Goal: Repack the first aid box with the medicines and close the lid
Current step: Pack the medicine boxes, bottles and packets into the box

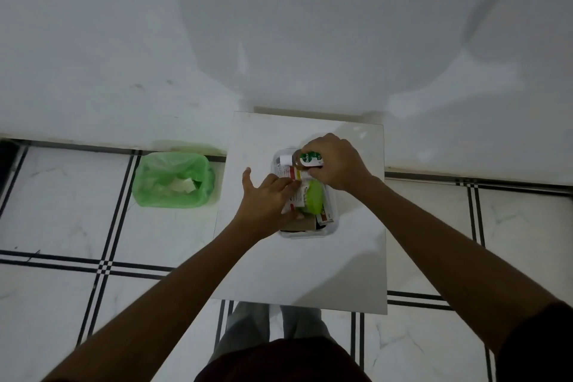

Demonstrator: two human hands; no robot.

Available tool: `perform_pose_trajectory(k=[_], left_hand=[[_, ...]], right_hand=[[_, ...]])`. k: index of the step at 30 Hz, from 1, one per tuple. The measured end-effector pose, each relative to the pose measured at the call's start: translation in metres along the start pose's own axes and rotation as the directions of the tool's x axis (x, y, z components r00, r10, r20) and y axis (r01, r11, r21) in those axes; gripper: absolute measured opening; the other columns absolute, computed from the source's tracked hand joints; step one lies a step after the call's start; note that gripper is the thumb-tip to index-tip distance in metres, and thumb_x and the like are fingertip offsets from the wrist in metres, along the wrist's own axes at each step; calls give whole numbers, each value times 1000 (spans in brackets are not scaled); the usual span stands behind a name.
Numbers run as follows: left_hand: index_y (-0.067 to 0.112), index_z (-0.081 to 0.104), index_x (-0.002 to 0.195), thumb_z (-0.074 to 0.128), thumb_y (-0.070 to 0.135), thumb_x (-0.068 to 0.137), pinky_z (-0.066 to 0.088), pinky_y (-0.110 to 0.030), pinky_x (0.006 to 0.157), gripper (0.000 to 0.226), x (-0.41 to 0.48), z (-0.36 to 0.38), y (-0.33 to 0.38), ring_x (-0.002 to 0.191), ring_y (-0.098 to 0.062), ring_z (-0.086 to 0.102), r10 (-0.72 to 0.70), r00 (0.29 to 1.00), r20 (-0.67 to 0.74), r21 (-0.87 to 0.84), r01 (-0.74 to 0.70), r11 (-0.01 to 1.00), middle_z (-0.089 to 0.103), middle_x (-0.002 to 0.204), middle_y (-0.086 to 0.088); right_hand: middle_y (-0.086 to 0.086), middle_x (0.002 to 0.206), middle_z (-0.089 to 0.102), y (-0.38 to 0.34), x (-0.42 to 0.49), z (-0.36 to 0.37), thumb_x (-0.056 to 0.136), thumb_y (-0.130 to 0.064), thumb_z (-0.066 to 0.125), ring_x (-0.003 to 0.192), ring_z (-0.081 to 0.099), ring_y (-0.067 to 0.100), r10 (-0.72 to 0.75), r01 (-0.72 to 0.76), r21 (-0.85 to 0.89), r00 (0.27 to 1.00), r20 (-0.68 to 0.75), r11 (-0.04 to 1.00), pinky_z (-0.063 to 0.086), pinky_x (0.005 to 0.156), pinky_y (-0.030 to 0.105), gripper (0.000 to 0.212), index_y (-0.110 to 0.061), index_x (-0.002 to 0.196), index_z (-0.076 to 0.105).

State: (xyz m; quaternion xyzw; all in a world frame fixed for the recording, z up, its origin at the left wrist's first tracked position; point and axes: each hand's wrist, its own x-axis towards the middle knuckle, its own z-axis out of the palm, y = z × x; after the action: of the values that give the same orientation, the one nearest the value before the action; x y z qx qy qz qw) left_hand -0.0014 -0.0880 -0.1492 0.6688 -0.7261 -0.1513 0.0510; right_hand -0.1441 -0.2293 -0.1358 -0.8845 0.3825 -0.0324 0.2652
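A clear plastic first aid box (305, 233) sits on a small white table (341, 273). Inside it lie a white medicine carton with red print (296, 195), a green oval item (313, 201), a small orange-and-white pack (327, 218) and a white-capped bottle (285, 160). My right hand (336, 163) is closed around a brown antiseptic bottle with a green label (307, 160), held over the far end of the box. My left hand (268, 200) rests on the box's left side, fingers spread and pressing on the white carton. No lid is visible.
A bin lined with a green bag (173, 180) holding white scraps stands on the tiled floor left of the table. A white wall rises just behind the table. My legs (273, 329) are below the table's near edge.
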Motion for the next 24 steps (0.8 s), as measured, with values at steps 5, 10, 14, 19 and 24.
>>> perform_pose_trajectory(k=[5,10,14,19,24], left_hand=[[17,64,110,66,56,70,20,-76,97,56,5,-3,8,111,-24,62,1,999,-54,75,3,997,72,108,-3],[13,65,108,63,53,73,12,-77,99,54,13,-5,11,105,-24,64,-16,999,-33,156,21,987,74,96,-4],[13,63,104,55,48,83,-1,-75,104,42,21,-13,22,114,-22,55,-102,988,113,210,77,975,71,99,-3],[17,57,120,49,57,84,-6,-72,104,54,29,-17,20,130,-22,42,-127,981,147,186,99,978,67,118,-1],[18,51,126,55,54,83,-1,-73,107,56,34,-25,17,131,-23,40,-94,979,182,169,63,984,64,121,-2]], right_hand=[[2,110,69,-4,5,8,75,-23,70,105,55,26,-43,45,-47,998,36,998,46,87,43,35,-18,109,66],[8,123,63,0,7,8,80,-21,69,115,49,27,-70,73,-20,992,101,997,46,91,46,25,-13,103,73],[10,132,54,4,6,13,87,-22,63,125,41,27,-82,77,37,986,144,996,47,92,46,17,-14,97,75],[8,110,61,4,-3,15,88,-22,59,103,49,18,87,-67,146,987,-132,987,49,78,35,19,-12,98,71],[9,99,63,5,-36,6,78,-29,66,89,56,23,330,-333,65,942,64,941,51,80,42,23,-17,97,70]])
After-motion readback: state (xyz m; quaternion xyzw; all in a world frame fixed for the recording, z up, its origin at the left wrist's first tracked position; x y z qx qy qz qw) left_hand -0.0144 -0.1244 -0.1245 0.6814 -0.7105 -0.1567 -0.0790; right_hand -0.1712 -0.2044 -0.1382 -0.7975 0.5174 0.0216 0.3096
